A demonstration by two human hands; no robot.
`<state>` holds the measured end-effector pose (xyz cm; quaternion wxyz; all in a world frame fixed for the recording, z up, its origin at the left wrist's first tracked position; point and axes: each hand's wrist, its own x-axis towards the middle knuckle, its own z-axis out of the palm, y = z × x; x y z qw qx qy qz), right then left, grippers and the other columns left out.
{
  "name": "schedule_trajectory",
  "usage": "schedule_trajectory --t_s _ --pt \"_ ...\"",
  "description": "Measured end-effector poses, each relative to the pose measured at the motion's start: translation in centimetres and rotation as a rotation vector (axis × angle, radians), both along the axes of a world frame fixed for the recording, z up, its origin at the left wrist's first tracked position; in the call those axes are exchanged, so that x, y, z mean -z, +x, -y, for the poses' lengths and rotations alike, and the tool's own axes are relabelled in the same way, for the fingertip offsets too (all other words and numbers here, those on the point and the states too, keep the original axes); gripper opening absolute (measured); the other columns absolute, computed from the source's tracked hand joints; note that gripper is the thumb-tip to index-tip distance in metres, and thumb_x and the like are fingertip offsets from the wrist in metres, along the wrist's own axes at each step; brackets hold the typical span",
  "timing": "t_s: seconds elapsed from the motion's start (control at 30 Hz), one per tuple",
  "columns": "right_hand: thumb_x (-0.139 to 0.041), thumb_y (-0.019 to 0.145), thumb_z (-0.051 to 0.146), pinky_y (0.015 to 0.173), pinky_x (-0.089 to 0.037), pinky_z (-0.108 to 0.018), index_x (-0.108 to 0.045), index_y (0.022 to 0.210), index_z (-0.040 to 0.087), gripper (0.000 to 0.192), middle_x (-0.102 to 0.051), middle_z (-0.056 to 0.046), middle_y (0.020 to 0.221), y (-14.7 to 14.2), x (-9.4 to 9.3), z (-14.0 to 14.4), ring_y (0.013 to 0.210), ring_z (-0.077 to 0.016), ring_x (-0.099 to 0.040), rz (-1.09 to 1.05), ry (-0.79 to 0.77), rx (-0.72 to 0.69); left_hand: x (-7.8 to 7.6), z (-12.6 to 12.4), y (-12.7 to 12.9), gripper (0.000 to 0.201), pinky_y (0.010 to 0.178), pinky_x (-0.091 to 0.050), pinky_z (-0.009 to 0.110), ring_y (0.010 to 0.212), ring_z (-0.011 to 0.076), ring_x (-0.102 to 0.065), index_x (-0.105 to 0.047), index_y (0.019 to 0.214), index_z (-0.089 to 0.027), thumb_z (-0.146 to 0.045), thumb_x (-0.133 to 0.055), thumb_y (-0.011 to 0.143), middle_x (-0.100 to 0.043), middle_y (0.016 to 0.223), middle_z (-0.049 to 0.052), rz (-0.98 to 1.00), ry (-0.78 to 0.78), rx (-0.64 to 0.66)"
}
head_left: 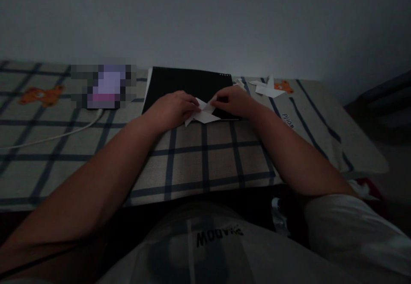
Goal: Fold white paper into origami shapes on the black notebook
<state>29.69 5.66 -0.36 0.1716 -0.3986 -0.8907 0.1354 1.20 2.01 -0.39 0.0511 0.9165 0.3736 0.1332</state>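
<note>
A piece of folded white paper (pixel 203 115) lies on the near edge of a black board (pixel 189 85) that rests on a checked bed cover (pixel 199 159). My left hand (pixel 175 107) presses on the paper's left part with its fingers curled over it. From the right, my right hand (pixel 231 100) pinches the paper's upper corner. The two hands almost meet over the paper. The room is dim.
A finished folded white paper shape (pixel 267 88) lies at the back right beside an orange bear print (pixel 283 87). A blurred lit screen (pixel 105 86) with a white cable (pixel 58 136) sits at the back left. A plain wall stands behind the bed.
</note>
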Motion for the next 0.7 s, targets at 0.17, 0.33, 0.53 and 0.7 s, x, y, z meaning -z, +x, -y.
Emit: schedule_trajectory --t_s 0.17,0.33,0.53,0.7 --pt "-0.070 0.106 0.037 0.080 -0.046 -0.037 -0.086 0.099 0.021 0.024 -0.080 -0.005 0.086 -0.6 0.7 -0.2 0.079 -0.0216 -0.064 -0.029 0.000 0.089 -0.3 0.2 0.1 0.046 0.116 -0.062 0.053 0.130 0.0347 -0.079 -0.092 0.125 -0.023 -0.033 -0.051 0.107 -0.088 0.136 0.010 -0.025 0.009 0.005" --pt "-0.072 0.104 0.037 0.081 -0.048 -0.039 -0.085 0.091 0.021 0.025 -0.080 -0.007 0.086 -0.9 1.0 -0.5 0.080 -0.0228 -0.066 -0.015 0.019 0.120 -0.9 0.7 0.5 0.048 0.113 -0.062 0.048 0.131 0.0326 -0.077 -0.088 0.134 -0.023 -0.029 -0.048 0.108 -0.086 0.138 0.009 -0.077 0.009 -0.032" --pt "-0.077 0.101 0.035 0.083 -0.049 -0.040 -0.084 0.091 0.021 0.019 -0.080 -0.007 0.091 -1.3 1.7 -0.9 0.084 -0.0230 -0.067 -0.006 0.010 0.186 -0.6 0.7 0.5 0.051 0.114 -0.060 0.049 0.136 0.0338 -0.072 -0.087 0.143 -0.026 -0.028 -0.049 0.110 -0.082 0.148 0.009 -0.128 0.012 -0.022" --pt "-0.083 0.099 0.033 0.084 -0.050 -0.041 -0.081 0.097 0.022 0.011 -0.079 -0.008 0.098 -1.1 1.8 -1.1 0.090 -0.0252 -0.065 -0.004 0.044 0.187 -0.6 0.6 0.6 0.051 0.114 -0.060 0.052 0.136 0.0366 -0.072 -0.087 0.143 -0.025 -0.028 -0.048 0.111 -0.081 0.148 0.012 -0.138 -0.009 -0.028"
